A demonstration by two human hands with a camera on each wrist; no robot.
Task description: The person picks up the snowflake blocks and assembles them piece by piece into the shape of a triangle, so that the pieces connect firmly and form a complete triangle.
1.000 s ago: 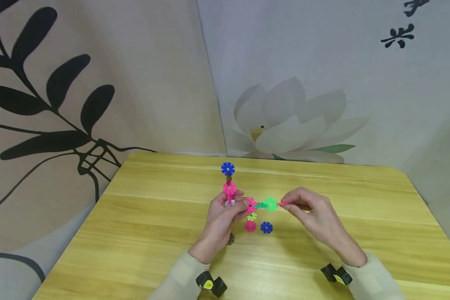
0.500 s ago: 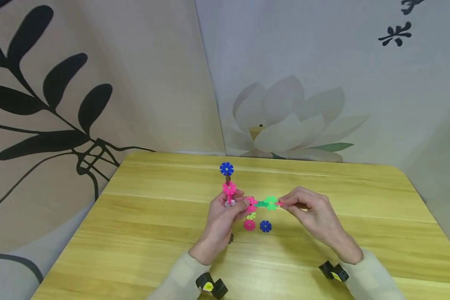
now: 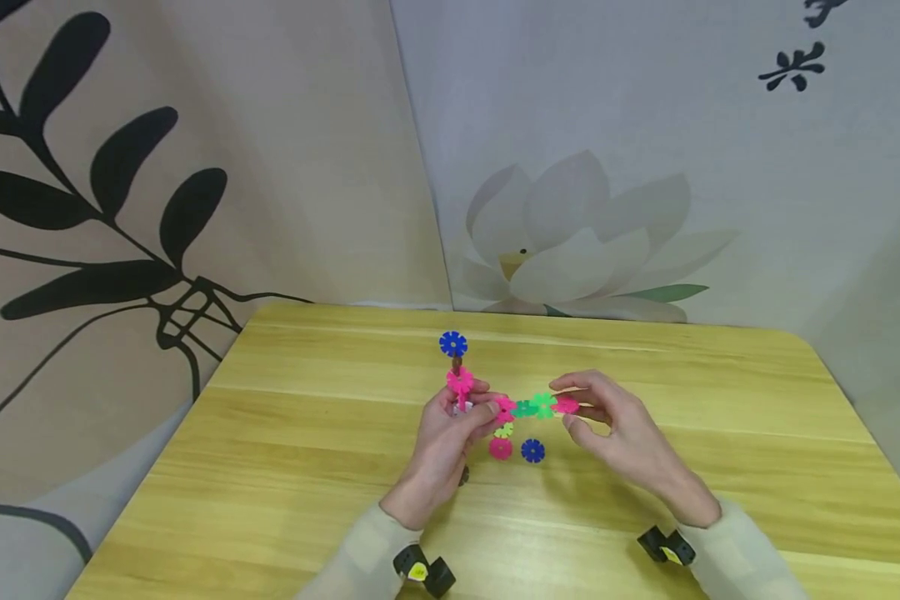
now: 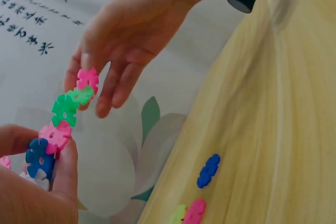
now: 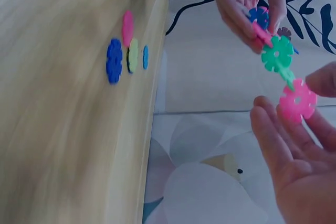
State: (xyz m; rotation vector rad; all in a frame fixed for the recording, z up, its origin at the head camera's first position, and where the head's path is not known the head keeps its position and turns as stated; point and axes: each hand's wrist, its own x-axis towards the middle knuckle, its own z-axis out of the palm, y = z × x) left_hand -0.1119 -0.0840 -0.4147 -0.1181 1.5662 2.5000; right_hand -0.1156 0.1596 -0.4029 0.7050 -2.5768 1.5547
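Observation:
My left hand [image 3: 442, 437] pinches a chain of interlocked plastic snowflake discs between thumb and fingers. In the left wrist view a blue disc [image 4: 39, 158], a white disc [image 4: 37, 179] and a pink disc [image 4: 55, 136] lie at its fingertips. One branch points away from me and ends in a dark blue disc [image 3: 453, 343]. To the right, the other branch runs through two green discs [image 5: 277, 53] to a pink end disc [image 5: 297, 101]. My right hand [image 3: 622, 429] is around that end disc, its fingers and thumb spread apart and some fingers touching or just behind the disc.
Loose on the wooden table [image 3: 307, 400] lie a blue disc [image 3: 532, 451], a pink disc [image 3: 500, 448], a yellow-green disc [image 3: 503, 430] and a small blue disc [image 5: 145, 57]. A dark disc [image 3: 464, 476] shows beside the left wrist. A printed wall backs the table.
My right hand has loosened its pinch on the pink end disc and its fingers have spread. The disc's flat face now shows. My left hand keeps its hold, nearly still.

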